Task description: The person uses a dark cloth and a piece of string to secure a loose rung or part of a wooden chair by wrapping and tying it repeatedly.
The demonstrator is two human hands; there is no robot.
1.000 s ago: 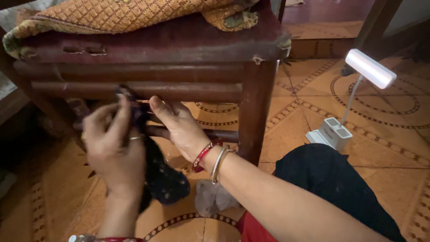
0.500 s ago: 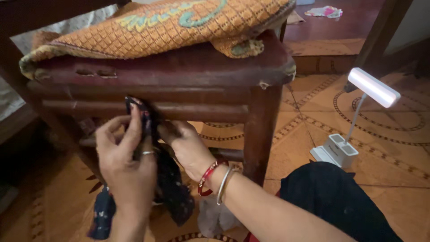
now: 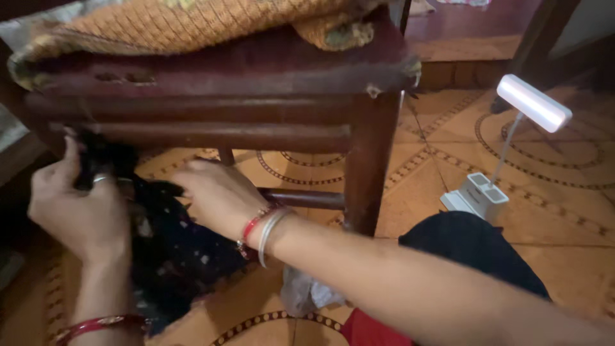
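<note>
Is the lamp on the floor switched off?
No, the lamp on the tiled floor is glowing white, right of the wooden stool.

A folded cloth lies on top of the wooden stool, which stands on the tiled floor at the far middle. Near its left front, the left hand and right hand close on a dark fabric hanging below the stool's rail. To the right of the stool a small lamp stands on the floor, and a crumpled rag lies near, under the right forearm.
</note>
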